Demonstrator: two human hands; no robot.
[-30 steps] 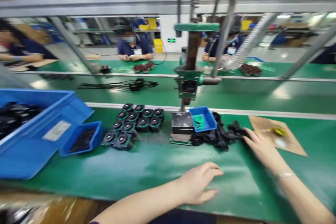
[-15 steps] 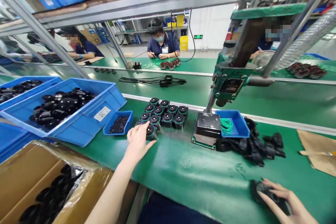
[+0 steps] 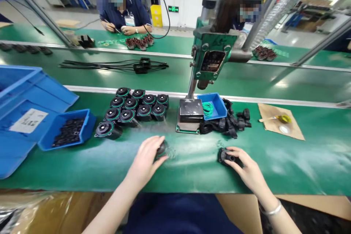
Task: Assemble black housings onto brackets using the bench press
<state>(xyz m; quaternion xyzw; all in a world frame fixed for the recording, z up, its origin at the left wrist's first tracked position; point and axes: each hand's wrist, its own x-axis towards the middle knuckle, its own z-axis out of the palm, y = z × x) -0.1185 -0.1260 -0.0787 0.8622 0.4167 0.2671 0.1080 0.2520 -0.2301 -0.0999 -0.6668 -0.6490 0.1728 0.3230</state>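
Observation:
My left hand [image 3: 149, 155] is closed round a dark round part [image 3: 162, 148] over the green table, its far side showing past my fingers. To the right, my right hand [image 3: 242, 162] grips a black round housing [image 3: 224, 156] with a raised centre tube, thumb and fingers on either side. Beyond my left hand stand several black motor-like units [image 3: 127, 116] with green rings, grouped in rows. A black block [image 3: 190, 109] on a metal base lies farther back, between the hands, under the green press head [image 3: 212, 56].
Green rings lie in a small blue tray [image 3: 219, 106], with black parts [image 3: 231, 124] beside it. At left are a blue bin of small black pieces [image 3: 67, 133] and a larger blue bin [image 3: 24, 98]. Brown paper [image 3: 292, 117] holds a brush. Two people sit across the table.
The view has turned right and down. My left hand has come away from the grouped units, holding a round part. My right hand has brought its black housing nearer the middle.

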